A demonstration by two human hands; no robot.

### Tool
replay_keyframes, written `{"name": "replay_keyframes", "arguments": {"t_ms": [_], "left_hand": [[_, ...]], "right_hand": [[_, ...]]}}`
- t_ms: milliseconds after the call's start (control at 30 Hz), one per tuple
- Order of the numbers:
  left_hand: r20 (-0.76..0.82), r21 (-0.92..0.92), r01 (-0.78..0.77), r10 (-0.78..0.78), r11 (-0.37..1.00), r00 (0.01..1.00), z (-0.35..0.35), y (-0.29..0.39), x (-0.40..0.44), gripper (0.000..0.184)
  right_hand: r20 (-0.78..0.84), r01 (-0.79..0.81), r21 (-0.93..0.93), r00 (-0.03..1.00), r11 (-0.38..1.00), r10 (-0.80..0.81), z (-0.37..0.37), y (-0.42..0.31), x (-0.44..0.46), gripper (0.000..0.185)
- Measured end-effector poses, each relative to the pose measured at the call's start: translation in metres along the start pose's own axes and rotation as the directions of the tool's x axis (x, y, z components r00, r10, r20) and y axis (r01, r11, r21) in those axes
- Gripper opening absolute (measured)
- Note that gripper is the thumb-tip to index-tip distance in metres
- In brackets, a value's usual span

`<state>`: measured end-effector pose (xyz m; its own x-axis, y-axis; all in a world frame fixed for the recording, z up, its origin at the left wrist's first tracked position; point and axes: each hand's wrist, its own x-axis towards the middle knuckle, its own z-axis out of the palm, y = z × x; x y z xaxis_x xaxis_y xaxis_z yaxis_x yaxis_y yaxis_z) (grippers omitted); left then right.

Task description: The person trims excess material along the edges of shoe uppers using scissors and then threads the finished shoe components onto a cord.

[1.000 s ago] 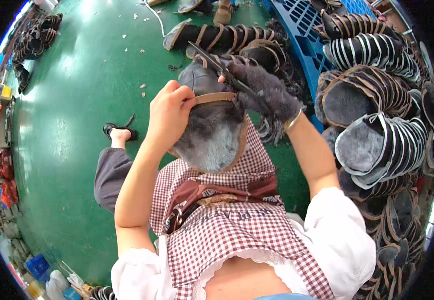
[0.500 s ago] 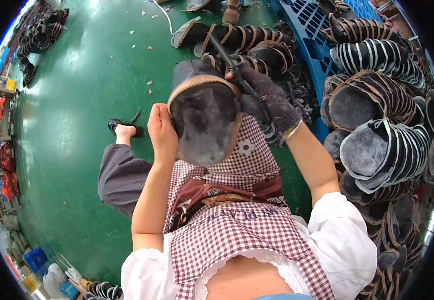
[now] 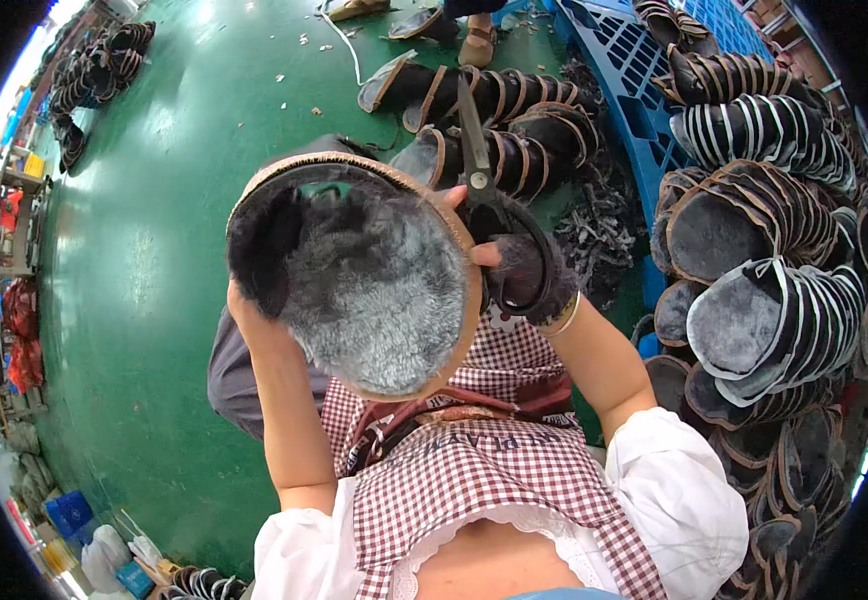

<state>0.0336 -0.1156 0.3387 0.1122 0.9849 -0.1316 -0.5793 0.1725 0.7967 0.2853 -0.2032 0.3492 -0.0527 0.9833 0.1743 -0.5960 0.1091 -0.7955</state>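
A fur-lined shoe upper (image 3: 384,290) with grey pile inside and a tan stitched rim is held up over my lap, its lining toward me. My left hand (image 3: 254,318) grips its left side, with the fingers partly hidden behind it. My right hand (image 3: 534,262), in a dark fingerless glove, is closed round the handles of black scissors (image 3: 476,150). Their blades point up and away, next to the upper's right rim. Thumb and fingertip of that hand also touch the rim.
Rows of nested uppers (image 3: 514,95) lie on the green floor ahead, beside grey fur scraps (image 3: 594,235). A blue plastic pallet (image 3: 619,110) stands at right, with stacked uppers (image 3: 764,320) along it. More uppers (image 3: 99,75) lie far left, near shelves (image 3: 16,230).
The upper has come closer, moved left and turned so its furry inside opens toward me. My left hand has shifted left and down its side. The scissors now point more upright.
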Motion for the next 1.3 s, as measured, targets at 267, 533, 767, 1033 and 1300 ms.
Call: {"name": "replay_keyframes", "arguments": {"t_ms": [267,533,767,1033,1300], "left_hand": [[-0.119,-0.057,-0.112,0.105,0.992,0.987,0.001,0.013,-0.016,0.038],[-0.095,-0.063,-0.066,0.060,0.996,0.994,-0.001,0.016,-0.038,0.038],[-0.141,-0.025,-0.100,0.096,0.995,0.985,0.000,0.019,-0.040,0.037],[-0.021,-0.055,0.011,-0.013,0.998,1.000,0.005,0.027,-0.037,0.035],[0.063,0.046,0.005,-0.008,0.999,0.998,0.019,0.040,-0.036,0.029]], "right_hand": [[0.426,0.282,-0.849,0.866,-0.447,-0.262,-0.015,-0.043,0.009,0.052],[0.325,0.147,-0.499,0.945,-0.854,-0.027,0.015,-0.051,0.023,0.042],[0.385,0.300,-0.813,0.920,-0.499,-0.076,0.012,-0.059,0.025,0.029],[0.555,0.264,-0.570,0.822,-0.778,-0.128,0.021,-0.067,0.037,0.025],[0.586,0.438,-0.708,0.802,-0.554,-0.115,0.010,-0.069,0.042,0.032]]}}
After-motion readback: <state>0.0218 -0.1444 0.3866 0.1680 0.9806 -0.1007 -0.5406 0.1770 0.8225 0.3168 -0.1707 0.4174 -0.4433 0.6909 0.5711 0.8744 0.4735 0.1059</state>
